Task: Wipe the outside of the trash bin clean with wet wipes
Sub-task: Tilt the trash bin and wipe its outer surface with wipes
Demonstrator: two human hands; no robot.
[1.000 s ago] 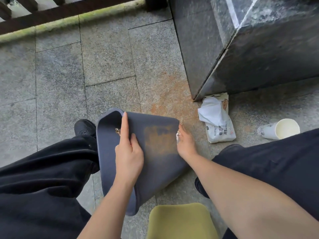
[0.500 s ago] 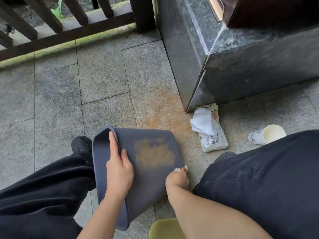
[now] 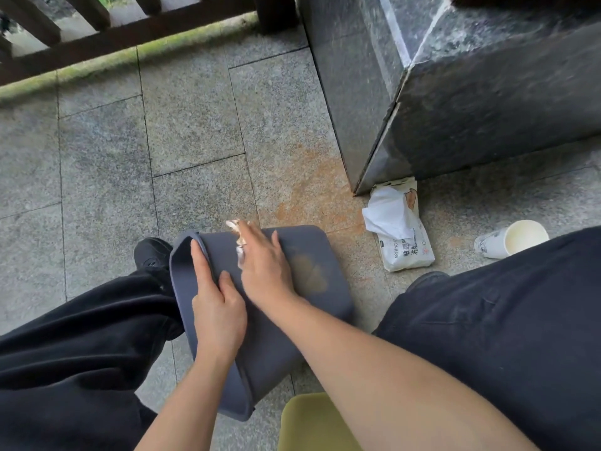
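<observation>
A dark grey trash bin (image 3: 312, 307) lies tipped on its side between my legs, its rim toward the left. A brown smear (image 3: 309, 271) marks its upper wall. My left hand (image 3: 214, 304) grips the rim, fingers over the edge. My right hand (image 3: 263, 258) presses a soiled wet wipe (image 3: 239, 237) flat on the bin's wall near the rim, left of the smear. The wipe is mostly hidden under my fingers.
A pack of wet wipes (image 3: 400, 226) with one sheet pulled up lies by the corner of a dark stone block (image 3: 455, 92). A paper cup (image 3: 510, 239) lies on its side at the right. A yellow-green stool (image 3: 312, 424) is below. Wooden railing (image 3: 130, 24) runs behind.
My right hand has moved from the bin's lower right edge up across its wall to near the rim, carrying the wipe. The left hand keeps its hold on the rim.
</observation>
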